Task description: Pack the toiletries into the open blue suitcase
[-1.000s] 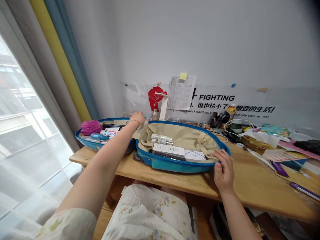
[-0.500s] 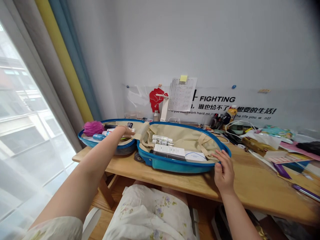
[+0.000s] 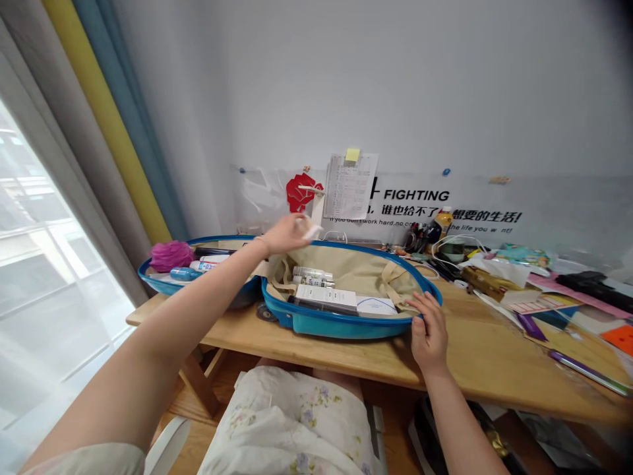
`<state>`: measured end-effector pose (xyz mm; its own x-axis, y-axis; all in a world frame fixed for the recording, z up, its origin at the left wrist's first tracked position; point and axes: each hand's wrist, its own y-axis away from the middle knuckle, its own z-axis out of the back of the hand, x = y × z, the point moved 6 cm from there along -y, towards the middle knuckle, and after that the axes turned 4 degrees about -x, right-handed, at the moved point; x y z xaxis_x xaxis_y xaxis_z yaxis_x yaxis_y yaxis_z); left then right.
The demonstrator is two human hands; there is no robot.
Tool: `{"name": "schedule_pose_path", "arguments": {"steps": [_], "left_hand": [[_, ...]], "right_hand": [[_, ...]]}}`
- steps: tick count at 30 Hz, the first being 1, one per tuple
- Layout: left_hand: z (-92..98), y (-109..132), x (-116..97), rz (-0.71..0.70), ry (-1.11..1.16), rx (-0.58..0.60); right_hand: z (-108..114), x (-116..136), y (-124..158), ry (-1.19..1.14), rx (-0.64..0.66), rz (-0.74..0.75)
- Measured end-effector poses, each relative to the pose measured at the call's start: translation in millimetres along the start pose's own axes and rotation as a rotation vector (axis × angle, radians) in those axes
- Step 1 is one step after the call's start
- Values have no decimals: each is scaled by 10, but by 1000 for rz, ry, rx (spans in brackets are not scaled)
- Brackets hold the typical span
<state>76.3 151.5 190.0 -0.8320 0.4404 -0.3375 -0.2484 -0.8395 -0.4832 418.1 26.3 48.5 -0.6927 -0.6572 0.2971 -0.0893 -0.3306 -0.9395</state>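
Observation:
A blue suitcase (image 3: 356, 330) with a beige lining lies spread apart on the wooden desk. Above its middle hinge, my left hand (image 3: 287, 234) is closed on a small white object (image 3: 312, 231), blurred, whose kind I cannot make out. My right hand (image 3: 429, 330) grips the suitcase's right front rim, fingers over the edge and thumb outside. The right half holds a long white box (image 3: 326, 298), a flatter white box (image 3: 376, 307) and small bottles (image 3: 313, 274). In the left half are a purple bath puff (image 3: 171, 255), a blue bottle (image 3: 183, 273) and white tubes.
The wooden desk (image 3: 475, 343) carries clutter at the right: papers, pens, cables, a purple pen (image 3: 588, 371) and an orange-capped bottle (image 3: 445, 219). A white lamp (image 3: 318, 208) stands behind the suitcase by the wall. Curtains (image 3: 113, 119) and a window are at the left.
My left hand has risen out of the left half and moved right, with the small white object in it. My right hand stays on the rim. The view has shifted slightly right.

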Motion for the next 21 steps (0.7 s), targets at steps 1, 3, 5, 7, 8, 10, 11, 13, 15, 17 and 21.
{"name": "schedule_pose_path", "arguments": {"steps": [1,3,5,7,8,10,11,13,15,17,21], "left_hand": [[-181,0,-272,-132,50,86],[-589,75,-746,-317,116,262],[-990,185,-1080,-385,125,405],[-1326,290,-1289,-392,105,528],[-1452,334,-1359,-392,94,579],[-1626,400,-1443,-390,69,669],[-1680,423,-1459,-383,54,709],[-1735,453,-1457,-365,24,772],[-1744,465,-1445,-359,9,803],[-1736,465,-1438,-366,1,815],[-1747,481,-1460,-431,-42,864]], "right_hand": [[2,0,2,3,0,1],[1,-6,6,9,6,-5],[-2,-7,8,14,14,-7],[-1,2,7,14,14,1],[0,6,5,12,13,4],[2,12,2,9,13,3],[3,13,1,8,13,1],[2,16,0,8,16,-1],[0,20,0,9,18,2],[0,24,0,12,16,9],[3,19,3,16,7,17]]}}
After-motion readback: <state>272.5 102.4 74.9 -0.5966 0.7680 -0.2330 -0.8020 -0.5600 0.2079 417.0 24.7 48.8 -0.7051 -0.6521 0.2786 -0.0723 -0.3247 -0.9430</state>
